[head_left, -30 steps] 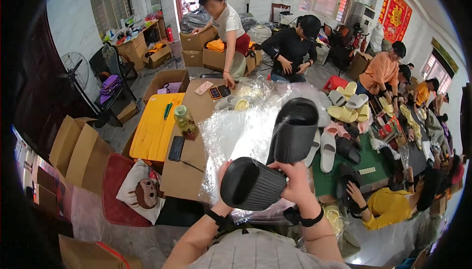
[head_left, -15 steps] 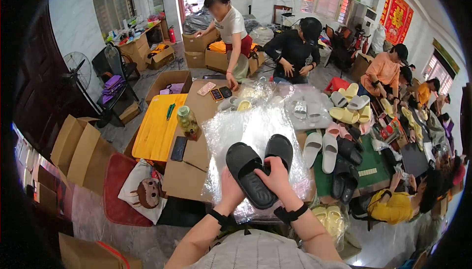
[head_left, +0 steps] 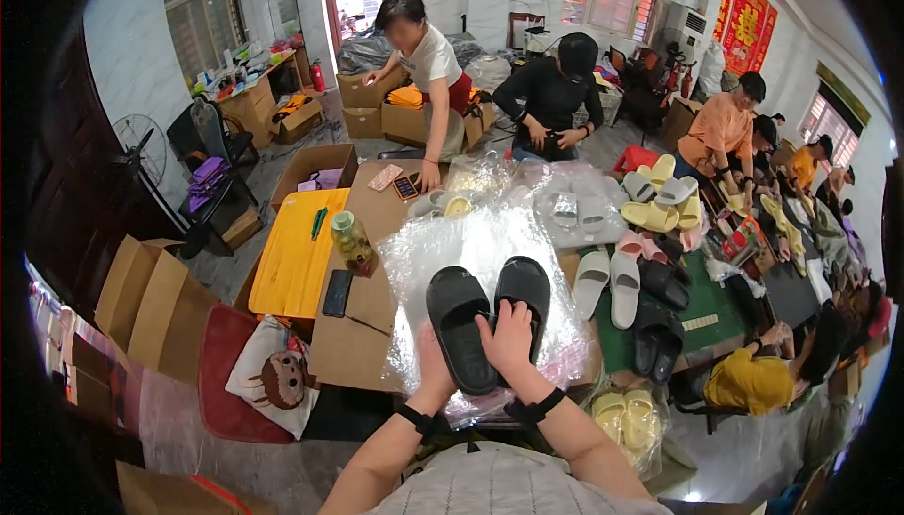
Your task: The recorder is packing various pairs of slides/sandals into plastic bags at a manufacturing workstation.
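Observation:
Two black slide sandals are side by side in front of me, toes pointing away, over a stack of clear plastic bags (head_left: 400,256). My left hand (head_left: 432,362) grips the left black slide sandal (head_left: 460,341) from its outer side; its fingers are mostly hidden beneath the sole. My right hand (head_left: 510,338) holds the right black slide sandal (head_left: 524,281), fingers laid over its footbed and thumb reaching toward the left sandal's inner edge. Both wrists wear black bands.
Left of the bags are a phone (head_left: 336,295), a lidded jar (head_left: 352,244) and a yellow stack (head_left: 294,256). More sandals (head_left: 624,287) lie on the green mat at right. A co-worker's hand (head_left: 428,176) rests on the table's far side. Open cartons (head_left: 174,317) stand at left.
The sandals have straightened from a tilted, overlapping pose to lie nearly parallel. My right hand has shifted left, and its fingers now lie over the right sandal's footbed.

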`<act>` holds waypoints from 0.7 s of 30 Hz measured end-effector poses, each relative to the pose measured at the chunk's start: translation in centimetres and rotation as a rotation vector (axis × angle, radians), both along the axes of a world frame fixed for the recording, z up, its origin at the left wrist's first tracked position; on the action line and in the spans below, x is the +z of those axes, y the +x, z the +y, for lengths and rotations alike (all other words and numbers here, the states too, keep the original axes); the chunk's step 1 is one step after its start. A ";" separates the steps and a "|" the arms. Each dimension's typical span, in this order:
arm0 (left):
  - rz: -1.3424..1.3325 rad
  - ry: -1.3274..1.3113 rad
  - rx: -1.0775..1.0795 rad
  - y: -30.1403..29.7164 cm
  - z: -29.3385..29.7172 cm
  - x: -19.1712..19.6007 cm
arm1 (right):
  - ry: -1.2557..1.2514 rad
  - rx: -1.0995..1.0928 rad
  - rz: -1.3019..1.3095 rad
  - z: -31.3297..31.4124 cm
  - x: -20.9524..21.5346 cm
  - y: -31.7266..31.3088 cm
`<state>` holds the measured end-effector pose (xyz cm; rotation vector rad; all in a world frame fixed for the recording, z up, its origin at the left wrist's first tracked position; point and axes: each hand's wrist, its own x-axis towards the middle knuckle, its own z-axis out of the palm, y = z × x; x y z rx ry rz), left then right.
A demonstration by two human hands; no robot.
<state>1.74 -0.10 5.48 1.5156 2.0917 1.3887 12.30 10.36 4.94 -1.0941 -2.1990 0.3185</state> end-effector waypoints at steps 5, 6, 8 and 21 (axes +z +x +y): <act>0.382 -0.007 0.109 -0.2 0.3 -3.1 | -0.101 -0.024 -0.160 1.5 -0.8 -0.6; 0.384 -0.005 0.105 -0.1 0.3 -3.7 | -0.030 -0.050 -0.157 1.9 -0.9 -0.5; 0.366 -0.120 0.126 -0.3 0.2 -4.5 | -0.121 -0.039 -0.196 2.8 0.3 -0.4; 0.276 0.003 0.088 -0.4 0.1 -3.2 | -0.237 0.273 -0.081 4.6 0.8 3.5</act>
